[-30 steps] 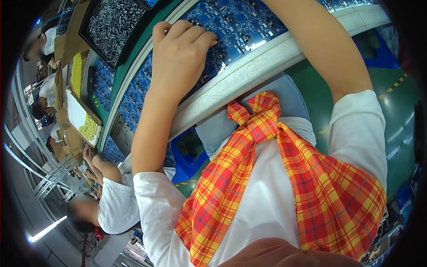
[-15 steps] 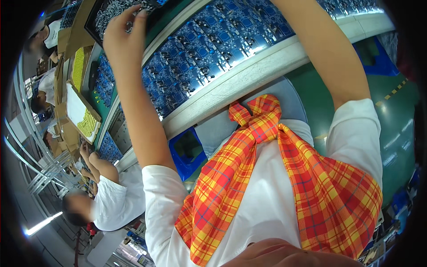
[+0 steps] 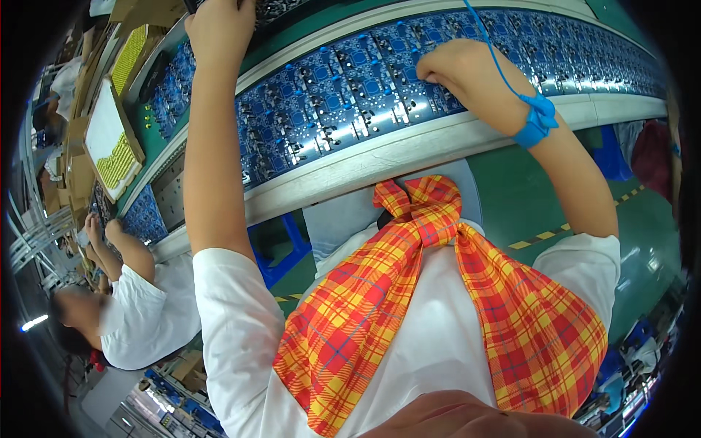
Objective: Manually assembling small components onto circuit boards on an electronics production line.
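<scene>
Plainly saw thin, glossy blue circuit boards (image 3: 343,95) lying in a long curving row, studded with small dark and metallic components, behind a pale, scuffed front rail (image 3: 350,157). Noted also a smooth blue wrist strap (image 3: 537,123) with a slim blue cord (image 3: 491,51), and at far left a shallow white tray (image 3: 106,131) partly covered with bumpy yellow pieces (image 3: 117,168). Found the right hand (image 3: 471,69) bent at the wrist over the boards, fingers curled inward; could not tell whether touching them or pinching anything. Found the left hand (image 3: 221,31) stretched far forward on a nearly straight arm, near a dark tray (image 3: 263,31); could not tell about any grasp, with fingertips cropped by the upper edge. Made out only part of that tray, with contents too indistinct to identify
</scene>
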The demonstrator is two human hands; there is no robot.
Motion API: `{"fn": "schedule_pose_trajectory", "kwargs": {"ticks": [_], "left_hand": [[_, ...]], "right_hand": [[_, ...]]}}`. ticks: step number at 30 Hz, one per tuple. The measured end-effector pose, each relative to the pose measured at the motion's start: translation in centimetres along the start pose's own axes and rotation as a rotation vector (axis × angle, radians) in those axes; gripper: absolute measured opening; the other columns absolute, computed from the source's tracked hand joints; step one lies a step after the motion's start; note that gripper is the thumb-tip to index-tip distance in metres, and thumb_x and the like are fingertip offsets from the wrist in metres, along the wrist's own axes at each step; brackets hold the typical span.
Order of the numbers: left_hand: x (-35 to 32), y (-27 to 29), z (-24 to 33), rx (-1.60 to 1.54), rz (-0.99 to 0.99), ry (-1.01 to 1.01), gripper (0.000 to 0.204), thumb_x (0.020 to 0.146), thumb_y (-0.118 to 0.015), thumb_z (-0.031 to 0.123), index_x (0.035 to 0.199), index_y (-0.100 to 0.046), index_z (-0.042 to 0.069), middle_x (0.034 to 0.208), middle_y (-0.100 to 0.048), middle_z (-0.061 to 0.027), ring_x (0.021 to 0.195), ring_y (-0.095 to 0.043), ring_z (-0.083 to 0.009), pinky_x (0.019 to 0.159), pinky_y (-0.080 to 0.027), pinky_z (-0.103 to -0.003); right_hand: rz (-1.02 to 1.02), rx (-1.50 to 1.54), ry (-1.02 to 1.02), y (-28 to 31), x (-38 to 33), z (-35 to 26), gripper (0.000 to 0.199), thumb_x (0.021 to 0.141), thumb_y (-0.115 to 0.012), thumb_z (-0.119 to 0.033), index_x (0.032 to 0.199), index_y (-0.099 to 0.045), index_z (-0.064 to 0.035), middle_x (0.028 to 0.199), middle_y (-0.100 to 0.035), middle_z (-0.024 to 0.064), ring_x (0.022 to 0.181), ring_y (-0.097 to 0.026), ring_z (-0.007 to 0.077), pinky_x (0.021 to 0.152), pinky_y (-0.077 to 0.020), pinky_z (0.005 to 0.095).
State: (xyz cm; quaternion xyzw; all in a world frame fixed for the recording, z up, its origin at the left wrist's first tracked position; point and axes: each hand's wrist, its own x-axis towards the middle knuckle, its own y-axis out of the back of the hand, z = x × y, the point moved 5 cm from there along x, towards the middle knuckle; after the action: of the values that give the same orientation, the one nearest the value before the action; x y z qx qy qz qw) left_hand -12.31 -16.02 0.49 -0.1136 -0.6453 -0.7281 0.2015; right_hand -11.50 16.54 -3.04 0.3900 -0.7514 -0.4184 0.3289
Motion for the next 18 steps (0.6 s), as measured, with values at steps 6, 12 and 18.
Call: {"fn": "schedule_pose_trajectory", "kwargs": {"ticks": [6,12,18], "left_hand": [[-4.7,1.9,9.7,-0.305,-0.082,-0.292,0.018,0.092,-0.072,0.016,0.106,-0.079,0.009,0.096,-0.075,-0.0122,0.085,-0.070,-0.0305,0.080,-0.054,-0.037],[-9.4,0.9,14.1,-0.494,-0.438,-0.433,0.016,0.090,-0.070,0.011,0.102,-0.079,0.009,0.098,-0.077,-0.0101,0.089,-0.071,-0.0307,0.084,-0.051,-0.041],[-9.6,1.2,13.7,-0.686,-0.569,-0.231,0.015,0.089,-0.071,0.009,0.102,-0.079,0.006,0.099,-0.076,-0.0129,0.091,-0.072,-0.0301,0.080,-0.055,-0.037]], "right_hand": [[0.007,-0.078,0.105,-0.6,0.0,-0.2,0.011,0.087,-0.067,-0.004,0.098,-0.070,-0.0035,0.096,-0.067,0.0112,0.098,-0.064,0.0329,0.084,-0.0542,0.0416],[0.021,-0.148,0.112,-0.1,0.0,-0.9,0.014,0.086,-0.067,-0.004,0.099,-0.070,-0.0037,0.094,-0.065,0.0112,0.098,-0.064,0.0326,0.084,-0.0541,0.0423],[-0.122,-0.118,0.005,0.3,-0.3,-1.1,0.021,0.090,-0.067,-0.006,0.110,-0.070,-0.0026,0.106,-0.069,0.0131,0.107,-0.064,0.0327,0.089,-0.0544,0.0407]]}}
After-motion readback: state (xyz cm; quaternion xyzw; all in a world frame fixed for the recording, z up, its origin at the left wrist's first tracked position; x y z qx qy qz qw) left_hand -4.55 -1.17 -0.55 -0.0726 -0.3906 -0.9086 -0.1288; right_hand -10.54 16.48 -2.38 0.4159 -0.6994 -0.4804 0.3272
